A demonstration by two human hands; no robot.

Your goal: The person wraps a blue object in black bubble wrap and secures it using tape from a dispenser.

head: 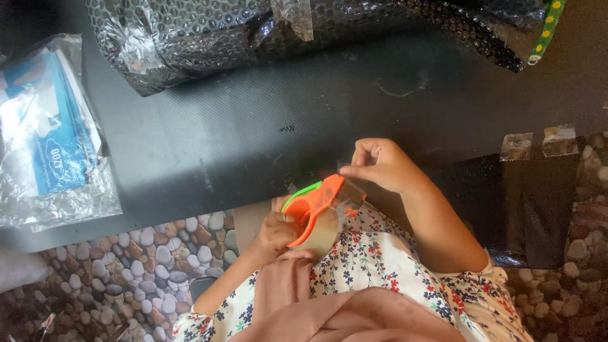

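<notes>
My left hand [273,235] grips an orange tape dispenser [315,209] with a green edge, held over my lap at the near edge of the black table [253,120]. A roll of clear tape sits inside the dispenser. My right hand [379,166] pinches the free end of the clear tape strip [352,190] just above the dispenser's cutter. Both hands work close together, right at the table's front edge.
A bundle wrapped in black bubble wrap [209,31] lies across the far side of the table. A clear plastic bag with blue and white packets [47,133] rests at the left. Two short tape pieces [538,142] stick to the table's right edge. The floor has a pebble pattern [139,266].
</notes>
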